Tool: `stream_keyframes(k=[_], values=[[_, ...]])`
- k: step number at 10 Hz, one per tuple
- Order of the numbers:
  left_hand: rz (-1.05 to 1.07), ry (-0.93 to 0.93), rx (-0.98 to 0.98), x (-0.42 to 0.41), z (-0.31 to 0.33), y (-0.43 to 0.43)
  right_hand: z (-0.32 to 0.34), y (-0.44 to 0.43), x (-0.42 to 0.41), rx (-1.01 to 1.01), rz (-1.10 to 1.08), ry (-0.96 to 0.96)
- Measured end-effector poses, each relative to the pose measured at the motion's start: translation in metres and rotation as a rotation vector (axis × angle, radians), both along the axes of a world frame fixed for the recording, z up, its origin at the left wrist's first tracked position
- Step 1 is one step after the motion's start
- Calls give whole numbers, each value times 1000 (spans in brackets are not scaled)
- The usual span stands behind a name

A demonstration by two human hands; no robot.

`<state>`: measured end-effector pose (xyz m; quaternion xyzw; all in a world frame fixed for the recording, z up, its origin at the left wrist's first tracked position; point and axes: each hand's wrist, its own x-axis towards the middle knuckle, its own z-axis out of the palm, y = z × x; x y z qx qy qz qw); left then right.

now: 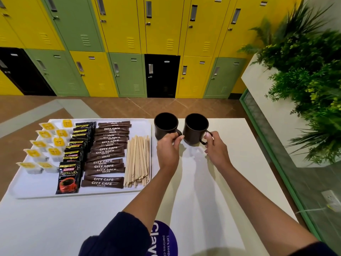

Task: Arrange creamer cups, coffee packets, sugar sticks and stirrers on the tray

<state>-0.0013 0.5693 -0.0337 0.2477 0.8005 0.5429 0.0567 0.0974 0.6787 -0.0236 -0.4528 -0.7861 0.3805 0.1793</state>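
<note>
— On the left half of the white table (203,182), what does the tray (33,188) carry?
— Four groups, side by side. At the far left stand the creamer cups (54,151) with yellow lids, in two rows. Next to them the black coffee packets (79,143) overlap in a column. Then come the brown sugar sticks (108,148), also laid in a column. The wooden stirrers (137,161) lie in a loose bundle along the tray's right edge.
— And the hands?
— Both are off the tray, to its right. The left hand (168,146) pinches the handle of the left mug (164,130) between thumb and fingertips. The right hand (215,146) has its thumb and fingers curled on the handle of the right mug (193,133).
— How do the mugs stand?
— Upright on the table, side by side, just beside the tray's far right corner. Both are dark inside, with their handles turned toward the person.
— Anything else around?
— A dark blue sleeve (118,235) covers the left forearm near the elbow. A round purple sticker (166,241) sits at the table's near edge. Yellow, green and black lockers (129,34) line the wall behind. On the right, leafy plants (304,71) fill a white planter (267,100).
</note>
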Motion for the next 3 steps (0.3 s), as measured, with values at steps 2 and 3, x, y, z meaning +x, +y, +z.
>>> stream_keyframes(k=[2,3], values=[[2,-59,-21,3,1,0,1,-2,1,-66,-34,35],[22,-139,0,15,2,-6,-3,-9,5,-151,-110,25]])
